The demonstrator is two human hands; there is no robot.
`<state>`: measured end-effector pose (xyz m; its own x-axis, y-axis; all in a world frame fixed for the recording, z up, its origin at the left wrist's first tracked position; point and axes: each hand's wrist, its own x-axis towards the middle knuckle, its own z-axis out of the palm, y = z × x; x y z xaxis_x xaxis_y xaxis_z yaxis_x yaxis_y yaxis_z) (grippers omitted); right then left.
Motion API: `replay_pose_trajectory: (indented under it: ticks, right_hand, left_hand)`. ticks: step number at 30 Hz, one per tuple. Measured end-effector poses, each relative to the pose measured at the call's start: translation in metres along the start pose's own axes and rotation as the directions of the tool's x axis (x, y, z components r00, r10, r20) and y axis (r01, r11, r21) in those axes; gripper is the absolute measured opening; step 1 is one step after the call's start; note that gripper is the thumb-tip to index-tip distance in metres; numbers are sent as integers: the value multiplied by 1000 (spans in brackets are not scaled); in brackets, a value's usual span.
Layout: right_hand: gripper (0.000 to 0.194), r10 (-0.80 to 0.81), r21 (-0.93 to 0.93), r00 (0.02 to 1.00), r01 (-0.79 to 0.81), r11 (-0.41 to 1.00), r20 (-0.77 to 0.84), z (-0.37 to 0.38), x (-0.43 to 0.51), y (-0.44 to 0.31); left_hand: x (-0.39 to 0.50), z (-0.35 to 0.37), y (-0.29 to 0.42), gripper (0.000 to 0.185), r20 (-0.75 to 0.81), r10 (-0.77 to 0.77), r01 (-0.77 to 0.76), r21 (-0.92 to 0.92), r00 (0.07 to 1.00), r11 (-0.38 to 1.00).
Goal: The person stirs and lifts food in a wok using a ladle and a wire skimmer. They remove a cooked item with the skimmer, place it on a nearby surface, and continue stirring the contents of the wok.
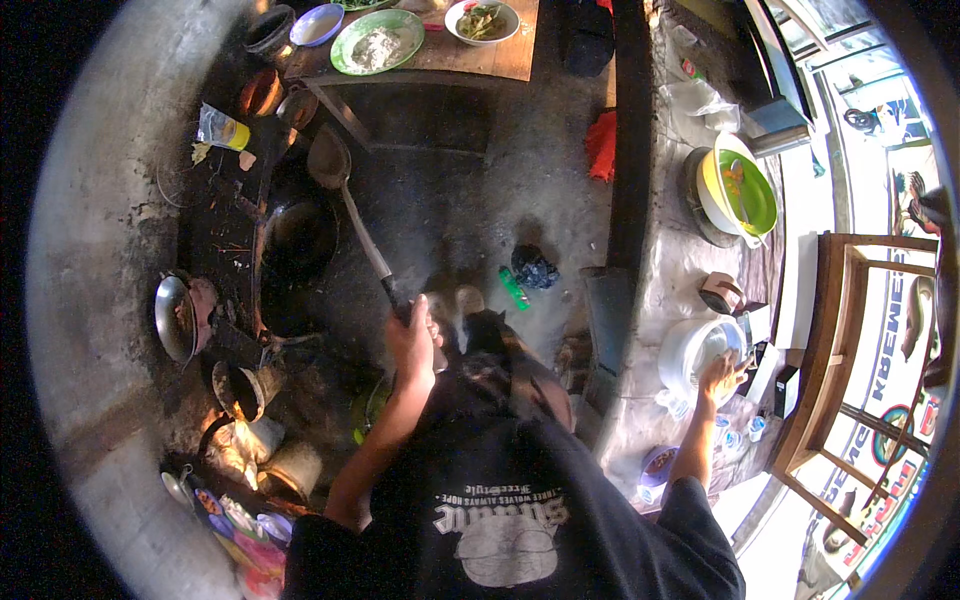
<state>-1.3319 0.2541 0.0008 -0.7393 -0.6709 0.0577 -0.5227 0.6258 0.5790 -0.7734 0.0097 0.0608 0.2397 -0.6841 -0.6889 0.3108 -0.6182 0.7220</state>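
My left hand [411, 341] is closed around the black grip of a long-handled metal ladle [364, 229]. The ladle's broad bowl points away from me, above the far rim of a dark wok [300, 236] on the left. My right hand [721, 379] reaches over a whitish round tub [686, 356] on the right-hand counter. Its fingers are spread at the tub's mouth; I cannot tell whether they touch the rim. The tub's contents are partly hidden by the hand.
Firewood and flames [240, 446] lie low on the left near a blackened pot [244, 390]. Ahead, a wooden table [480, 64] bears a green plate of white powder [379, 43]. A green-and-yellow basin [742, 191] stands on the counter [664, 277]. A black plastic bag [534, 266] lies on the floor.
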Motion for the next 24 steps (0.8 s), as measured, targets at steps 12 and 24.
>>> replay_pose_trajectory:
  ticks: [12,24]
  right_hand:
    - [57,163,64,968,-178,982,191,-11,22,-23]
    - [61,223,34,905,-252,967,362,-8,46,-14]
  left_hand:
    - [-4,-5,-1,18,-9,12,-12,-3,1000,1000]
    - [0,-7,-8,18,-24,-14,13,-30,1000,999]
